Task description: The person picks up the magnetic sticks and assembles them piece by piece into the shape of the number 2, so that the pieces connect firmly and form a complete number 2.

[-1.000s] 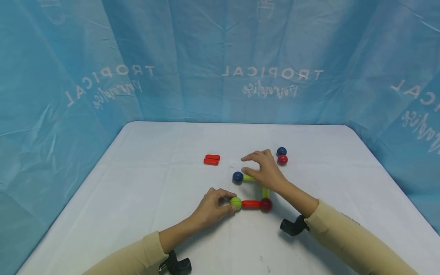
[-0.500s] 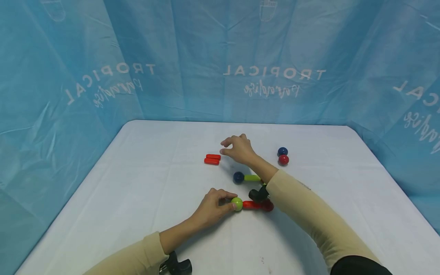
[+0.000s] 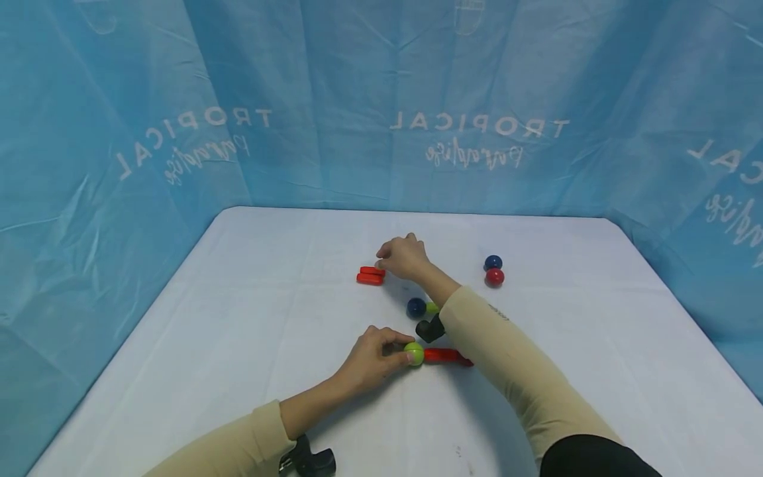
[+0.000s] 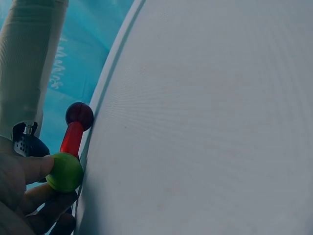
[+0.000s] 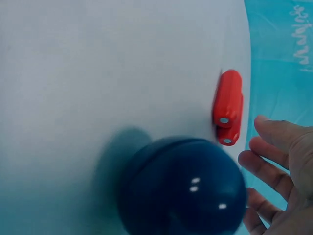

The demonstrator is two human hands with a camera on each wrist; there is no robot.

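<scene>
My left hand pinches a lime-green ball between thumb and fingers. A red rod joins that ball to a dark red ball, seen in the left wrist view and mostly behind the right sleeve in the head view. Farther back, a dark blue ball meets a yellow-green rod, partly covered by the right forearm. My right hand, its fingers spread and holding nothing, hovers beside two red rods lying side by side. Metallic discs show on their ends in the right wrist view.
A loose blue ball and a red ball sit together at the right rear of the white table. Blue printed sheeting hangs behind the table and along its sides. Black wrist cameras jut from both sleeves.
My right hand has moved left and away from the joined pieces to the two red rods, its forearm now crossing over the pieces. My left hand keeps its pinch on the green ball.
</scene>
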